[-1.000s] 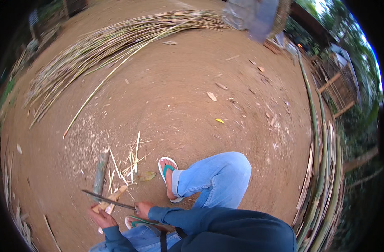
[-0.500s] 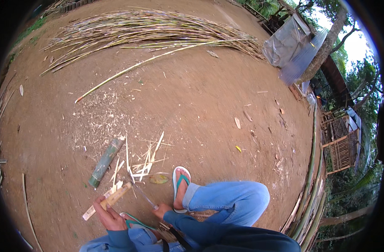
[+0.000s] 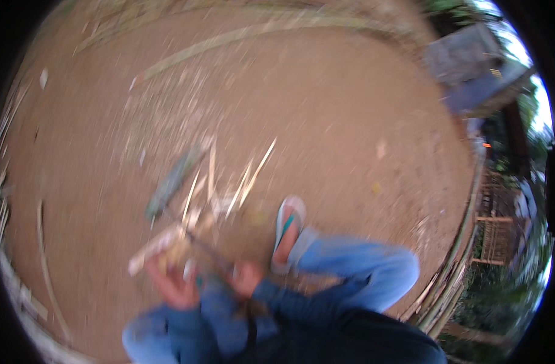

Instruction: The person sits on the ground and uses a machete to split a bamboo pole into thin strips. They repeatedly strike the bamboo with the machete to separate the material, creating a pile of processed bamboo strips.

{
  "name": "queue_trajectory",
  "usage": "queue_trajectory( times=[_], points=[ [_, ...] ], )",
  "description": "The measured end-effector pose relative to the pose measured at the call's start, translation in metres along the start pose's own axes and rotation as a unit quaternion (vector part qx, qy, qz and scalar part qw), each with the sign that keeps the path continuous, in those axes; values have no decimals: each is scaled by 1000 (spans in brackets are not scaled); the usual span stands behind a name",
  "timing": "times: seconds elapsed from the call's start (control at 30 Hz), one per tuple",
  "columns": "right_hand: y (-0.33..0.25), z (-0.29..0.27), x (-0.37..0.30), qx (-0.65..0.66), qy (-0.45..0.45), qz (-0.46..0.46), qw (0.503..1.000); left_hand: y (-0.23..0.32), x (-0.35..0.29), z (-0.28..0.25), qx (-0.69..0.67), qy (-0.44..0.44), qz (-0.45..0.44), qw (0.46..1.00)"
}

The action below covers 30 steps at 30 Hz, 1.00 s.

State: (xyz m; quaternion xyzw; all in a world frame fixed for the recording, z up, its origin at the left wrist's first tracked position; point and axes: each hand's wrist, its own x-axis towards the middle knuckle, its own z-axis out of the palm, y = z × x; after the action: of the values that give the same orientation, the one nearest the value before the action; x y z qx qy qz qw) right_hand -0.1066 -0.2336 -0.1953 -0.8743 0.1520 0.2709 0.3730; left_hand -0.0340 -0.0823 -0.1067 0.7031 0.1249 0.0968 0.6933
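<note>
Motion blurs the whole view. My left hand [image 3: 171, 284] is closed around a pale split bamboo piece [image 3: 145, 253] with a frayed far end, low and left of centre. In my right hand [image 3: 247, 279] is the handle of a knife [image 3: 208, 249]. Its thin dark blade points up and left, across the far end of the bamboo piece; whether it touches cannot be made out. Just beyond lies a green bamboo section [image 3: 173, 185] on the dirt. Pale bamboo slivers [image 3: 257, 173] are scattered to its right.
My sandalled foot [image 3: 288, 227] and bent knee [image 3: 386, 267] are at the right. A long bamboo pole [image 3: 229, 37] and a pile of thin poles [image 3: 132, 21] lie far off. More poles [image 3: 456, 267] line the right edge, near a slatted wooden structure [image 3: 493, 239].
The view has swung, shifting the ground rightward and up. The knife blade has come over the bamboo piece's far end, where it was to the right before. Both hands keep their hold.
</note>
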Motion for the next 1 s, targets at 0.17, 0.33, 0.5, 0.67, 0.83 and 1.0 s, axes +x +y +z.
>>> queue_trajectory(
  times=[0.17, 0.33, 0.5, 0.67, 0.83, 1.0],
  points=[
    [28, 0, 4, 59, -2, 15, 998, 11, 7, -7, 259, -29, 30, 965],
    [-9, -27, -10, 17, -45, -28, 998, 12, 2, -9, 290, -2, 33, 957],
    [49, -5, 39, 59, -49, 87, 993, 15, -7, 2, 293, -38, 67, 953],
    [11, -25, 17, -36, -42, 30, 998, 5, -8, -1, 273, -14, 45, 961],
    [51, -25, 41, -49, -48, 145, 987, 14, -8, 3, 346, -30, 65, 936],
    [30, 0, 29, -29, -46, 115, 992, 7, 5, -7, 272, -1, 21, 962]
  ],
)
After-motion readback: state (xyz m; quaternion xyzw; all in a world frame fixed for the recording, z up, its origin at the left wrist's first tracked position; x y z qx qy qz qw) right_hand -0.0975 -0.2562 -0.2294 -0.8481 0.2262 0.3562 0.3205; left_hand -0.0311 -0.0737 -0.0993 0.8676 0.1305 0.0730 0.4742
